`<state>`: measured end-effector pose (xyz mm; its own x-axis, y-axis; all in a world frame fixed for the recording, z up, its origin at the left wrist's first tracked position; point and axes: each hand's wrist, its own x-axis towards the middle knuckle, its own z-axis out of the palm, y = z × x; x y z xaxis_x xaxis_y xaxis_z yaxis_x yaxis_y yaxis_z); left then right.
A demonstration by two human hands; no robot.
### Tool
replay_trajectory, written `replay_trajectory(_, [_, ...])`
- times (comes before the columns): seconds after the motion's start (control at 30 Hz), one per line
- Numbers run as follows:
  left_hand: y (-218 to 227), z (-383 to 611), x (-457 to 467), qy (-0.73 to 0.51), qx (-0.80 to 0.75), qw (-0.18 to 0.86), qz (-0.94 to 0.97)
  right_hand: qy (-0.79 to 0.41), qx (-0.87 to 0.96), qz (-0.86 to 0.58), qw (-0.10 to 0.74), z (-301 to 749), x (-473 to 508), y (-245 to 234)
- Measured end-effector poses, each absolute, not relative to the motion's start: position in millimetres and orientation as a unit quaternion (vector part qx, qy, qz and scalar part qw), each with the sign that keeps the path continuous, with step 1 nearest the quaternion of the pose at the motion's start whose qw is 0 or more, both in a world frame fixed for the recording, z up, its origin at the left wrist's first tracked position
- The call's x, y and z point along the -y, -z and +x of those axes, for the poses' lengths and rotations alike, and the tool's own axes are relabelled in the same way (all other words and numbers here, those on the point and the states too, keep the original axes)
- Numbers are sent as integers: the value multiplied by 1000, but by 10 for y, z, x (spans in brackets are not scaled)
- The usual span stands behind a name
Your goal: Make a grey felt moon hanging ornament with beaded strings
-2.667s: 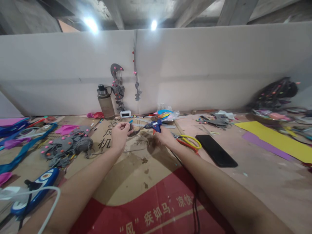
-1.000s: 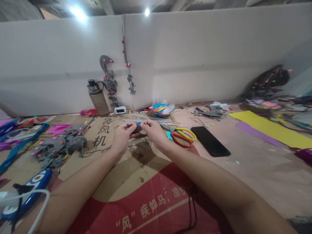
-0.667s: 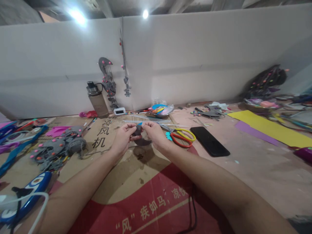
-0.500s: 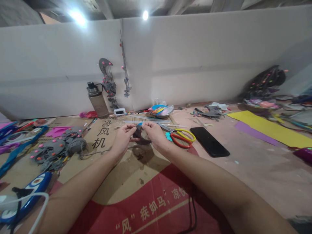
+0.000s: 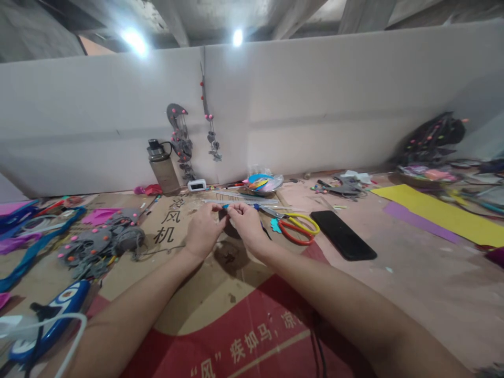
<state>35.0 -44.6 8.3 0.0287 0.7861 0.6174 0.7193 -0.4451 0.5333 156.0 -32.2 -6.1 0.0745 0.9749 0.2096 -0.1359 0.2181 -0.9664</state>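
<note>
My left hand point(image 5: 203, 232) and my right hand point(image 5: 248, 226) meet over the cardboard sheet point(image 5: 185, 294), fingertips pinched together on a small dark grey craft piece with a blue bit point(image 5: 226, 208). Most of that piece is hidden behind the fingers. Just right of my right hand lie scissors with yellow and red handles point(image 5: 296, 229), and beside them a black phone point(image 5: 343, 241).
A water bottle point(image 5: 163, 167) and a small white clock point(image 5: 196, 184) stand by the white back wall. Grey felt pieces with pink beads point(image 5: 103, 242) pile up at the left. A bowl of coloured scraps point(image 5: 262, 184) sits behind my hands. Yellow and purple foam sheets point(image 5: 441, 218) lie right.
Earlier my right hand held a blue glue gun against the piece; that gun is gone from the hand, and both hands now pinch the small piece together, fingers closer than before.
</note>
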Motion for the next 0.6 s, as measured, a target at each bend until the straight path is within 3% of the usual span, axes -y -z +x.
replay_trajectory(0.17, [-85,354,423,-501,-514,103,688,-438,525,-416,600,1532,345,28])
replay_trajectory(0.37, [-96,373,436,-542,-497,291,612,-442,544,-389,598,1576,367,-52])
replay_trajectory(0.6, [-128,412,454,-549,-483,338,592,-449,540,-386,598,1585,323,-5])
